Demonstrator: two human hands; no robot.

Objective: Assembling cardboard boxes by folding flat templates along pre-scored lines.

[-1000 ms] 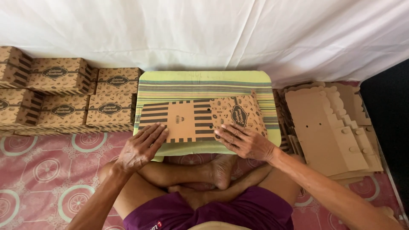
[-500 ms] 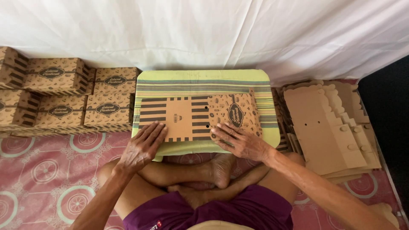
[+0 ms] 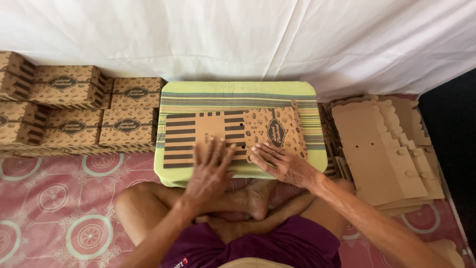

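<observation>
Both hands, left (image 3: 210, 168) and right (image 3: 282, 164), press flat, fingers spread, on an unfolded brown striped box blank (image 3: 233, 134) beside folded boxes (image 3: 74, 114).

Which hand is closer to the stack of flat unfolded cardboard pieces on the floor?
Right. The right hand presses the printed box blank on the small table, just beside the flat cardboard stack. The left hand lies farther away, toward the blank's middle.

Both hands (image 3: 210, 168) (image 3: 282, 164) flat, fingers spread.

Purple shorts with a small red-and-white mark at the hem, bare forearms, bare legs and feet.
</observation>
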